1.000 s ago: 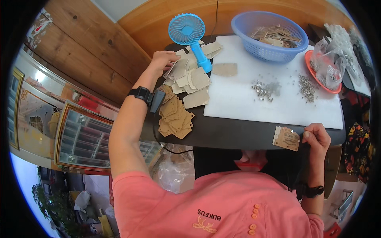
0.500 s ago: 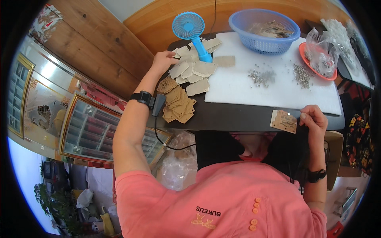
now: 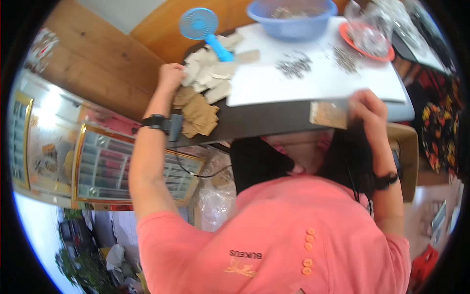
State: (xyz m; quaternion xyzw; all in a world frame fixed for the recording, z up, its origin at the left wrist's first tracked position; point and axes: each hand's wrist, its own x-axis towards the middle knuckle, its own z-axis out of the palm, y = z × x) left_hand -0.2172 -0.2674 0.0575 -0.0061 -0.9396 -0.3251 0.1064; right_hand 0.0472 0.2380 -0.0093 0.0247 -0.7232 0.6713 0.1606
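My right hand, in front of the white sheet, pinches the right end of a small brown card with a pale strip along its left side. My left hand is at the left edge of a loose pile of pale grey cards. Its fingers look curled in, but blur hides what is between them. Just below that pile lies a heap of brown cards, close to my left wrist. A blue hand fan stands among the pale cards.
Two scatters of small metal pieces lie on the white sheet. Behind them stands a blue plastic basket, with a red dish holding a clear bag to its right. A black cable hangs off the dark table.
The whole view has shifted and blurred. My left hand has drawn its fingers in at the edge of the pale pile. My right hand keeps its hold on the brown card.
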